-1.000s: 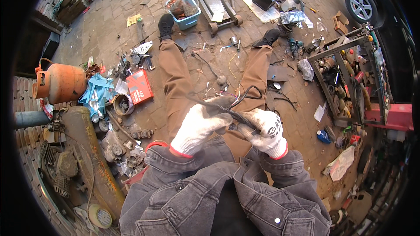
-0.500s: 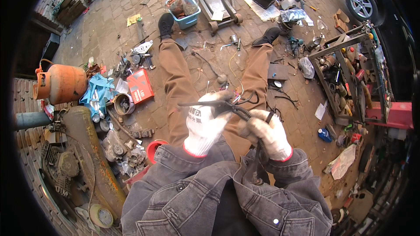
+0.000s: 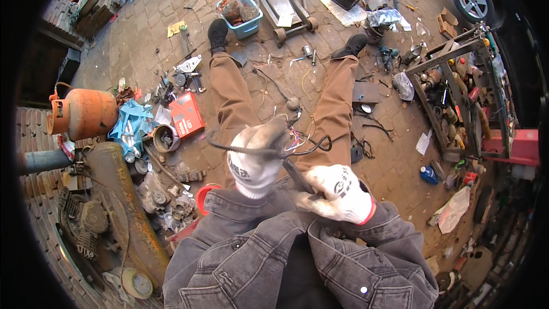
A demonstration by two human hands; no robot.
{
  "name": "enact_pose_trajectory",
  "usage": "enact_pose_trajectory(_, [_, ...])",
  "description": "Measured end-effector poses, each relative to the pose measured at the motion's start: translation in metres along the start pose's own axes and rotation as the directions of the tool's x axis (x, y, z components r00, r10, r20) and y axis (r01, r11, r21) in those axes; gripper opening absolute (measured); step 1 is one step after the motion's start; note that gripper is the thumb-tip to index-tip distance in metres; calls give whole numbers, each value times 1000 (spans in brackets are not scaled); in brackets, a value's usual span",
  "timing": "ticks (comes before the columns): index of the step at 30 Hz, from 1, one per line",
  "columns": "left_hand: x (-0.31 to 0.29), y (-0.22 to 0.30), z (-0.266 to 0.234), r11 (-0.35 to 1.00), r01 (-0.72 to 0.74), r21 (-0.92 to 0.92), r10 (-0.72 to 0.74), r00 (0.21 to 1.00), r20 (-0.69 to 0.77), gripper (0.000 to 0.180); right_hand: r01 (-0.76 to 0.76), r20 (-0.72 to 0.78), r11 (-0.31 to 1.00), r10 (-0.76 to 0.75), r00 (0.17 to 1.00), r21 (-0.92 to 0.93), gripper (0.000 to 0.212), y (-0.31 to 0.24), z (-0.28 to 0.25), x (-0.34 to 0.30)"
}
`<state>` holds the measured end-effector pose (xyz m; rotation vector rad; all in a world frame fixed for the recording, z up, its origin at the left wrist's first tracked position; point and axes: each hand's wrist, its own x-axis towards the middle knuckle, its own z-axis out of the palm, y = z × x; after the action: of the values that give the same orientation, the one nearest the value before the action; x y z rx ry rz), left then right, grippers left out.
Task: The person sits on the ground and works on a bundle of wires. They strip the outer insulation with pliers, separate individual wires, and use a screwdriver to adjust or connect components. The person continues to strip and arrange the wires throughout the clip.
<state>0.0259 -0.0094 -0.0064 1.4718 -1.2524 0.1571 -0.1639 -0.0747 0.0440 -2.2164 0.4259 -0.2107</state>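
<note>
Clasping in the right hand (image 3: 336,194), closed around it, a black cable (image 3: 296,176) sheathed in ribbed, bendy tubing, just beyond a grey denim jacket (image 3: 246,263), above brown trousers (image 3: 337,94). Touching it with the left hand (image 3: 260,146) too, blurred; cannot tell a grip from mere contact. Wearing knitted white gloves (image 3: 249,178), greyed at the fingers. Slanting, along the thick stretch, from near the left hand down and rightward into the right; trailing a thinner end leftward across the left glove; bulging rightward in a loop beside thin coloured wires (image 3: 295,139). Partly covered by the right hand. Surrounded, on rough paving (image 3: 143,34), by a red box (image 3: 187,115) and orange cylinder (image 3: 88,111) leftward, a blue tub (image 3: 250,28) and long jack (image 3: 280,6) ahead, and an angular frame (image 3: 445,57) rightward.
</note>
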Motion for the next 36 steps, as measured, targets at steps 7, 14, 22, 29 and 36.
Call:
enact_pose_trajectory(7, [1, 5, -15, 944, 95, -317, -42, 985, 169, 29, 42, -460, 858, 233, 857, 512, 27, -4, -40, 11])
enact_pose_trajectory(14, [-10, 6, -17, 904, 260, -339, -127, 921, 367, 33, -101, 94, 972, 82, 992, 211, 41, 8, -46, 52])
enact_pose_trajectory(22, [-6, 1, -14, 988, 11, -153, 32, 961, 276, 52, -235, -178, 840, 359, 916, 489, 22, 9, -54, 41])
enact_pose_trajectory(29, [1, 2, -19, 974, -58, -218, 137, 920, 368, 56, -145, -10, 883, 167, 986, 447, 33, 23, -55, 51])
enact_pose_trajectory(36, [-3, 1, -21, 982, -64, -176, 107, 962, 250, 66, -233, 198, 906, 172, 965, 352, 31, 15, -36, 51])
